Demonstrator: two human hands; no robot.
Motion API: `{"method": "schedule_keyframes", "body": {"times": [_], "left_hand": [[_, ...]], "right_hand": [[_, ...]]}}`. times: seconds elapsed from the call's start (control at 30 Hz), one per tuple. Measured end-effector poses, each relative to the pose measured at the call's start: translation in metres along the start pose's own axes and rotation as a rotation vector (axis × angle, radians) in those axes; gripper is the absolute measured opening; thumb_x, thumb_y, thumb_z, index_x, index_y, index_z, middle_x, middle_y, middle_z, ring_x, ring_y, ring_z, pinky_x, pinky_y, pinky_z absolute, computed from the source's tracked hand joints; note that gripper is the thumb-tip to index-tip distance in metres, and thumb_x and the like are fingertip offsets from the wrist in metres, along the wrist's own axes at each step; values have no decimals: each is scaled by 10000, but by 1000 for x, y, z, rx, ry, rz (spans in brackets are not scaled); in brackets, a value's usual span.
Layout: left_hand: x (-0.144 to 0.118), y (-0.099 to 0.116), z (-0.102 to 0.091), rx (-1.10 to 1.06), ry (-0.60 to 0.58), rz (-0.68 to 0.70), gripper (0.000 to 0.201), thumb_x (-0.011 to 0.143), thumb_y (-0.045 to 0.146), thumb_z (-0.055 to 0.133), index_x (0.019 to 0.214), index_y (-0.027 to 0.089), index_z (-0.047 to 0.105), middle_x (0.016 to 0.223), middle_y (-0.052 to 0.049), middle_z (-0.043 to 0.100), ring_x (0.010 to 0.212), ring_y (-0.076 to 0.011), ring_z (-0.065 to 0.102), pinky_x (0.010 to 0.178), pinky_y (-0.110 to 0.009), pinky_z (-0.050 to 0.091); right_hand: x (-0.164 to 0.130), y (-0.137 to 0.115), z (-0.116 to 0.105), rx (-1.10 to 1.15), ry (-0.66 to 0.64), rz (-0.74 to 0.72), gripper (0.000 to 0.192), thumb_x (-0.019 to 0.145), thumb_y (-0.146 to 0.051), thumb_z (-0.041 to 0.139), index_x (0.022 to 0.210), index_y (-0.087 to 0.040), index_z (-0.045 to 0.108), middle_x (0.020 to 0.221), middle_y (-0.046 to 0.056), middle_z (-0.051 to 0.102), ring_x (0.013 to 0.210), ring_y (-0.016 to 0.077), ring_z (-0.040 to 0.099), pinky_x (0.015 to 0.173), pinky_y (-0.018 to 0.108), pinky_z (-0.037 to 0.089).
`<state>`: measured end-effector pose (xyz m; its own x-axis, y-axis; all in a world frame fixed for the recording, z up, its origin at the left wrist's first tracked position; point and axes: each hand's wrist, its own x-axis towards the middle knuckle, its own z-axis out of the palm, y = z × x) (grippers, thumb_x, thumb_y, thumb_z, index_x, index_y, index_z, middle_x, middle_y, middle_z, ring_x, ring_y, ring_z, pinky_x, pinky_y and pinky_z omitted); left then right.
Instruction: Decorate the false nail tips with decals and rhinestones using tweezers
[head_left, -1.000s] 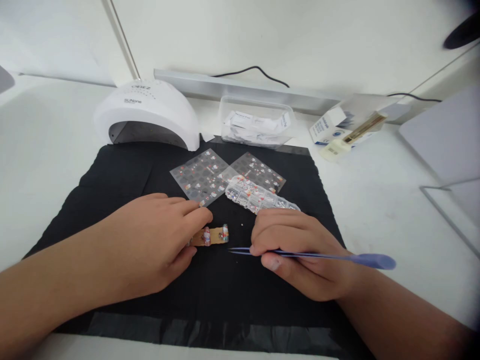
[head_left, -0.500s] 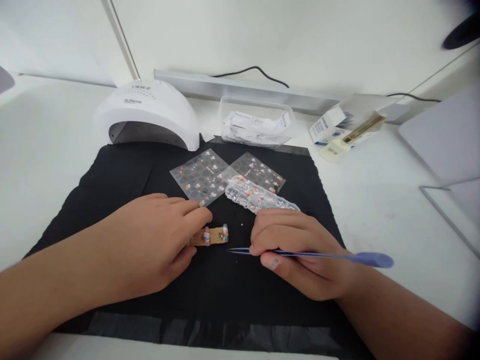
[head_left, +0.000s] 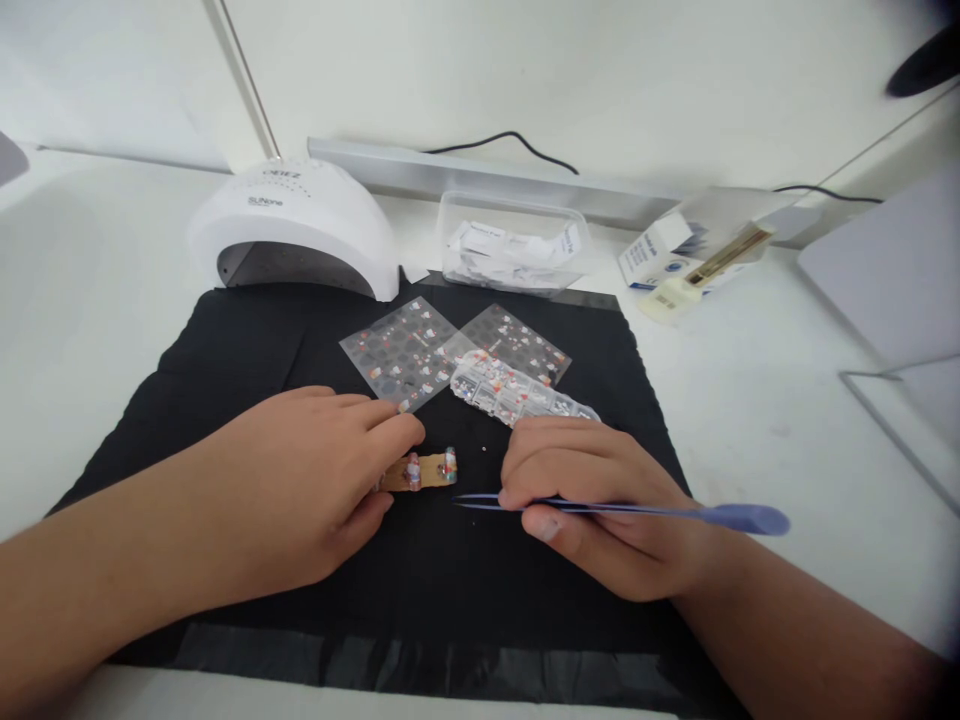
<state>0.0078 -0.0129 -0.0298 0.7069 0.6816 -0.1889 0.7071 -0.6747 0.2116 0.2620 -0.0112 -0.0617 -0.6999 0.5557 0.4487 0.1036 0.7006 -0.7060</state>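
Between the thumb and fingers of my left hand [head_left: 315, 480] is a flat wooden stick [head_left: 430, 471], its right end sticking out over the black mat. Decorated false nails [head_left: 450, 465] are fixed across the stick; the part under my fingers is hidden. My right hand [head_left: 592, 510] is closed around blue tweezers [head_left: 637, 509], whose tips point left, just below the stick's end and apart from it. Beyond my right fingers lies a clear compartment box [head_left: 517, 392] of small gems. Two clear sticker sheets [head_left: 401, 355] overlap behind it. A tiny pale bead [head_left: 484, 449] rests between my hands.
A white nail lamp [head_left: 300, 225] stands at the back left. A clear plastic tub [head_left: 514, 250] with white packets sits at the back middle. To its right are a small white box [head_left: 654, 250] and a pale holder [head_left: 671, 298]. A black mat [head_left: 420, 600] covers the work area.
Almost nothing differs. The tweezers have shifted very slightly in my right hand; my left hand and the stick stay in place.
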Motion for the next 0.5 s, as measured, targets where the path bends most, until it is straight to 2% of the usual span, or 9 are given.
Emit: {"method": "schedule_keyframes", "body": {"times": [0.5], "left_hand": [[2, 0, -1, -9, 1, -3, 72, 868, 182, 512, 902, 224, 560, 841, -14, 659, 723, -227, 628, 656, -376, 411]], "right_hand": [[0, -1, 0, -15, 5, -2, 160, 962, -161, 515, 858, -157, 637, 728, 30, 636, 698, 140, 567, 653, 285, 487]]}}
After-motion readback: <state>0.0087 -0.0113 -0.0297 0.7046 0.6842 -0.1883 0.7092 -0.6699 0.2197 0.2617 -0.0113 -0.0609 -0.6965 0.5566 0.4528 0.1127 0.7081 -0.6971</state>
